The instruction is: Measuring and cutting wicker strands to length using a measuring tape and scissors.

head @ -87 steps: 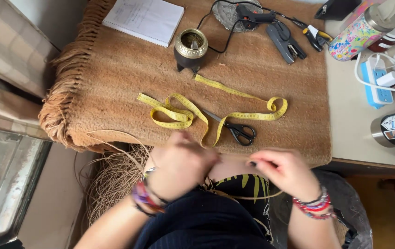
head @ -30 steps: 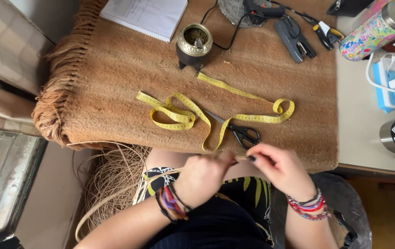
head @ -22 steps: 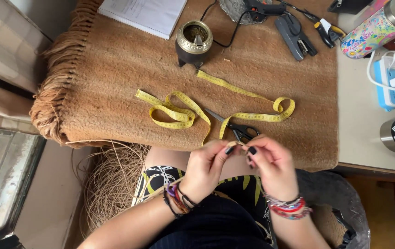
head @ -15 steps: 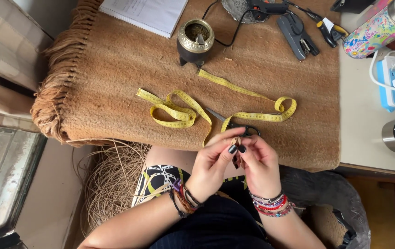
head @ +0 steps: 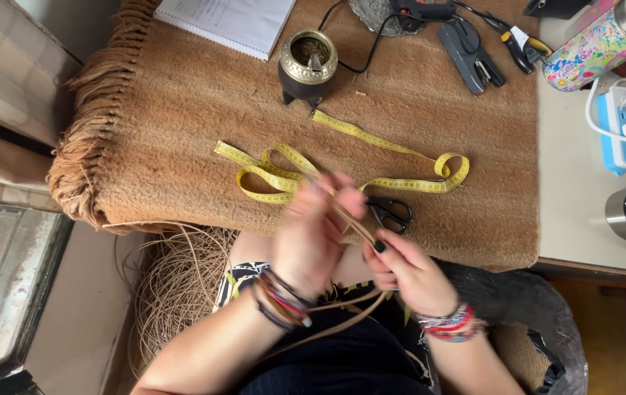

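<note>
Cord (head: 353,223) pinched between both hands, above table's near edge, running down toward lap. Left hand (head: 313,234) blurred, fingers closed on cord. Right hand (head: 408,271) pinches cord, fingers curled. Scissors (head: 390,213), yellow tape (head: 342,164) just beyond. Cup (head: 307,66) near far edge.
</note>
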